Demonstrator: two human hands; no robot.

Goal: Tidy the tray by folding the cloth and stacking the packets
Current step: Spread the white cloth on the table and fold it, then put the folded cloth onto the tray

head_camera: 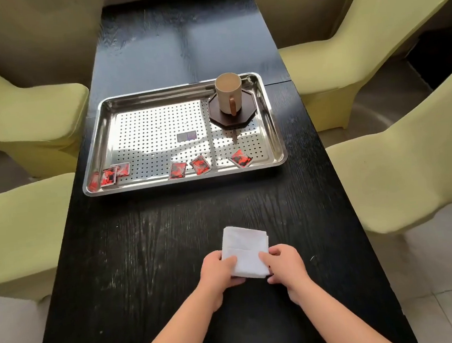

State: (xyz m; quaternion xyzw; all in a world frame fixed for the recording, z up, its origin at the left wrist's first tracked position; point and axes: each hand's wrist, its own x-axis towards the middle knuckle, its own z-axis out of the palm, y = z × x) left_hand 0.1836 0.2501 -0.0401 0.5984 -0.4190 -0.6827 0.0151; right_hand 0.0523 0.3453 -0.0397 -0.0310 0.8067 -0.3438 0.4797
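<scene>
A white cloth (246, 249), folded into a small rectangle, lies on the black table near me. My left hand (219, 270) grips its near left edge and my right hand (285, 263) grips its near right edge, thumbs on top. Farther back sits a steel tray (99, 144) with a perforated floor. Several red and black packets lie along its near side: two overlapping at the left (113, 174), two near the middle (189, 167), one to the right (241, 158).
A beige mug (228, 94) stands on a dark octagonal coaster (249, 111) in the tray's far right corner. Yellow-green covered chairs (23, 120) flank the black table (144, 247) on both sides.
</scene>
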